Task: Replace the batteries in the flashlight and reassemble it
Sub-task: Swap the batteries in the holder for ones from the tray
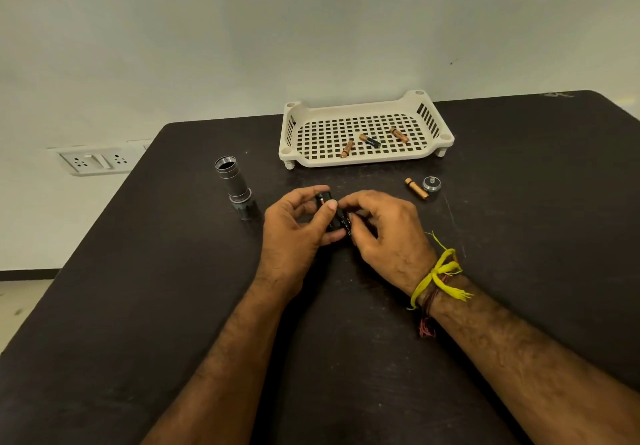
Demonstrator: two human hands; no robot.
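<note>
My left hand (298, 229) grips a small black battery holder (333, 217) over the middle of the dark table. A battery's copper end shows at the holder's top. My right hand (384, 233) pinches a black battery (346, 224) against the holder's right side. The grey flashlight body (235, 188) stands head-down to the left, its threaded end open. The tail cap (431, 183) lies to the right, with one copper battery (417, 188) beside it. Three more batteries (370, 141) lie in the tray.
A cream perforated plastic tray (360, 160) stands at the back of the table (138, 306). Wall sockets (93, 162) sit on the wall to the left. The table's left edge runs diagonally toward me.
</note>
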